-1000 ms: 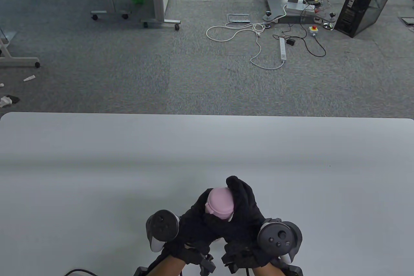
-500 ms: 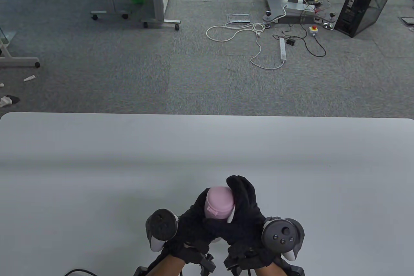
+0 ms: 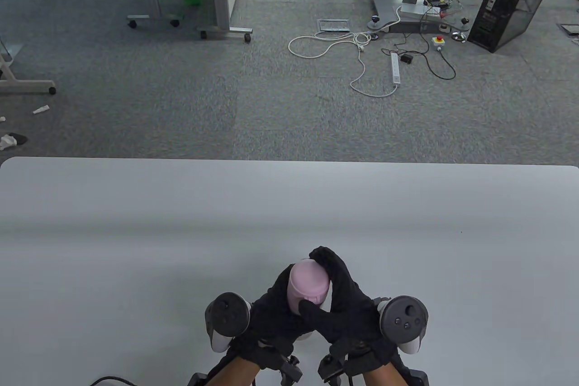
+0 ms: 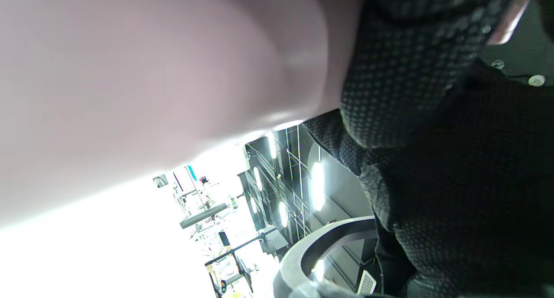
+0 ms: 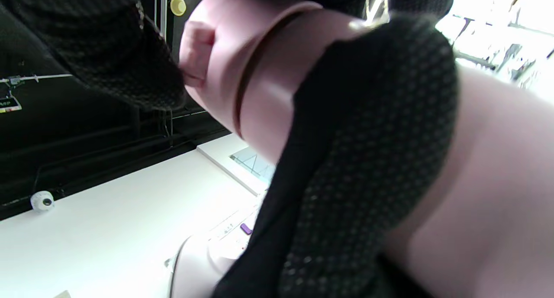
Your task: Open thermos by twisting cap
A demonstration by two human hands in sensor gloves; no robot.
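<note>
Low over the near edge of the desk (image 3: 135,223), both gloved hands meet around the pink thermos (image 3: 304,296). Its body sits wrapped in the left hand (image 3: 271,309), knuckles turned outward and the tracker off to the left. From the other side the right hand (image 3: 344,309) arches over, its fingers (image 3: 332,264) curled across the far rim of the cap (image 3: 308,281) and its thumb pressed on the near side. Each hand's grip is narrow: left on the body, right on the cap.

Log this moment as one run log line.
step: twisting cap | left hand: grips thermos body | right hand: grips pink cap | cap: still on
</note>
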